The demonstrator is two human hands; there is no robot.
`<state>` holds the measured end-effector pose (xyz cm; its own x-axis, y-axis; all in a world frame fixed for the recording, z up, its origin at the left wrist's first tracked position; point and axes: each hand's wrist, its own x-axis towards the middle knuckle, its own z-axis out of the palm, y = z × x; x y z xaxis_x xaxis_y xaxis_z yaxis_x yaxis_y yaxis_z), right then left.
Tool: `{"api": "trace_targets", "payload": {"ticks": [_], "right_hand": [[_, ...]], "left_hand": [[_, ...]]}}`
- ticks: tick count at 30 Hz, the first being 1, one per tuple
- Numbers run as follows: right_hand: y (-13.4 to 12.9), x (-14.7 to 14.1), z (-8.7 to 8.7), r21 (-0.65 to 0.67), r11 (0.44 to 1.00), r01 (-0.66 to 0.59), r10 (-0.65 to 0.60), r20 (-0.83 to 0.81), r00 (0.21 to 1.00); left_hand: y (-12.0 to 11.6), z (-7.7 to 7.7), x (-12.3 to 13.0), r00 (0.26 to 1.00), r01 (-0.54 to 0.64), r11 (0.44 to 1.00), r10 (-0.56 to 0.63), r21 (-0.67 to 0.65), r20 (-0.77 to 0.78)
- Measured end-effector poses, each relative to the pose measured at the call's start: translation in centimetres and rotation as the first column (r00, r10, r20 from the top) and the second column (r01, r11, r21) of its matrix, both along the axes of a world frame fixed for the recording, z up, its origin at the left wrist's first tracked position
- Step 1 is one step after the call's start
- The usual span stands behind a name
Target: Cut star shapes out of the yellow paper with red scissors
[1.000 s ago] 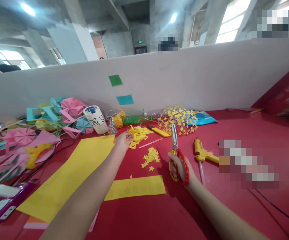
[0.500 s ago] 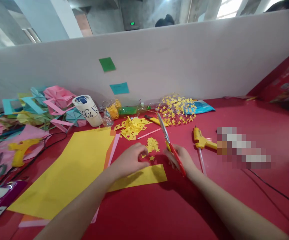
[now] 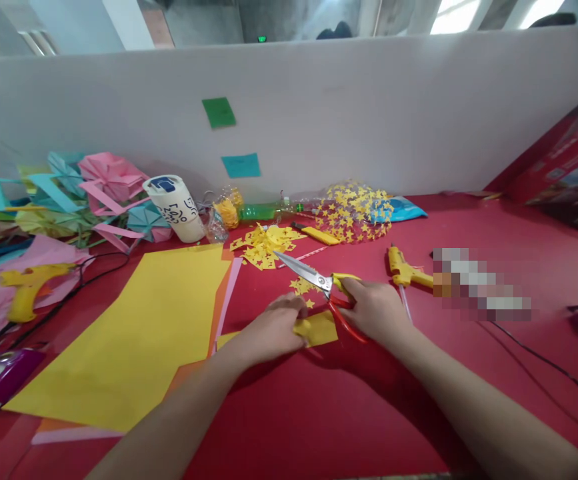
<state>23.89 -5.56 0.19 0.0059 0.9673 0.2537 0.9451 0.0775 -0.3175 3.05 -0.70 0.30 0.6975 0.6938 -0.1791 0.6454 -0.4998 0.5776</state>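
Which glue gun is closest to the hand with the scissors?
The right glue gun, just beyond the right hand. The left glue gun lies far off, past the yellow sheet.

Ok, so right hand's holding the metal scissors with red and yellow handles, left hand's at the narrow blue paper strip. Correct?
One thing off: the narrow paper strip is yellow, not blue, as the head view shows. The rest stands: left hand at the strip, right hand holding the metal scissors with red and yellow handles.
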Motion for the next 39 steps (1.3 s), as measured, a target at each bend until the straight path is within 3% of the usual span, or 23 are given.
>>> {"api": "trace_targets", "payload": {"ticks": [4, 7, 11, 14, 17, 21, 28, 30, 33, 34, 35, 36, 37, 39], "right_hand": [[-0.5, -0.5, 1.9, 0.008, 1.0, -0.008, 0.009, -0.029, 1.0], [-0.2, -1.0, 3.0, -0.028, 1.0, -0.001, -0.003, -0.13, 0.991], [0.5, -1.5, 3.3, -0.142, 0.987, -0.072, 0.01, -0.396, 0.918], [0.7, -1.7, 2.9, -0.209, 0.964, -0.162, 0.004, -0.602, 0.799], [0.6, -1.8, 2.3, -0.229, 0.947, -0.225, -0.012, -0.727, 0.687], [0.5, -1.6, 1.4, -0.238, 0.933, -0.27, -0.031, -0.802, 0.597], [0.1, -1.2, 0.2, -0.249, 0.943, -0.222, -0.119, -0.873, 0.474], [-0.1, -1.1, 0.2, -0.261, 0.94, -0.219, -0.141, -0.883, 0.449], [-0.2, -1.2, 0.4, -0.26, 0.951, -0.167, -0.173, -0.896, 0.409], [-0.2, -1.2, 0.5, -0.253, 0.957, -0.142, -0.182, -0.904, 0.387], [-0.2, -1.3, 0.6, -0.246, 0.962, -0.12, -0.189, -0.914, 0.359], [-0.2, -1.4, 0.6, -0.238, 0.966, -0.106, -0.192, -0.925, 0.326], [-0.2, -1.6, 0.6, -0.228, 0.968, -0.101, -0.19, -0.938, 0.291], [-0.2, -1.9, 0.6, -0.203, 0.973, -0.111, -0.175, -0.959, 0.223]], "left_hand": [[0.7, -0.2, -0.5, 0.986, -0.096, 0.988, 0.111, -0.119, 0.124], [1.5, 0.4, -0.9, 0.911, -0.199, 0.945, 0.276, -0.26, 0.306], [1.4, 1.4, -1.1, 0.786, -0.089, 0.726, 0.473, -0.682, 0.399], [0.5, 1.6, -0.9, 0.755, -0.054, 0.626, 0.535, -0.778, 0.378], [-0.3, 1.5, -0.7, 0.775, -0.016, 0.62, 0.503, -0.785, 0.382], [-0.5, 1.5, -0.8, 0.805, 0.07, 0.635, 0.42, -0.77, 0.419], [0.6, 0.7, -1.3, 0.874, 0.035, 0.831, 0.244, -0.555, 0.421], [0.6, 0.7, -1.5, 0.885, -0.022, 0.888, 0.231, -0.459, 0.404], [0.0, 1.8, -1.7, 0.797, -0.256, 0.95, 0.312, -0.178, 0.517], [-0.4, 2.3, -1.8, 0.773, -0.276, 0.948, 0.316, -0.157, 0.55], [-0.9, 2.8, -1.8, 0.762, -0.232, 0.947, 0.32, -0.224, 0.564], [-1.5, 3.3, -1.7, 0.781, -0.113, 0.927, 0.306, -0.359, 0.544], [-2.0, 3.5, -1.6, 0.837, 0.054, 0.856, 0.242, -0.514, 0.491], [-3.0, 3.3, -0.9, 0.915, 0.234, 0.666, 0.096, -0.708, 0.393]]}}
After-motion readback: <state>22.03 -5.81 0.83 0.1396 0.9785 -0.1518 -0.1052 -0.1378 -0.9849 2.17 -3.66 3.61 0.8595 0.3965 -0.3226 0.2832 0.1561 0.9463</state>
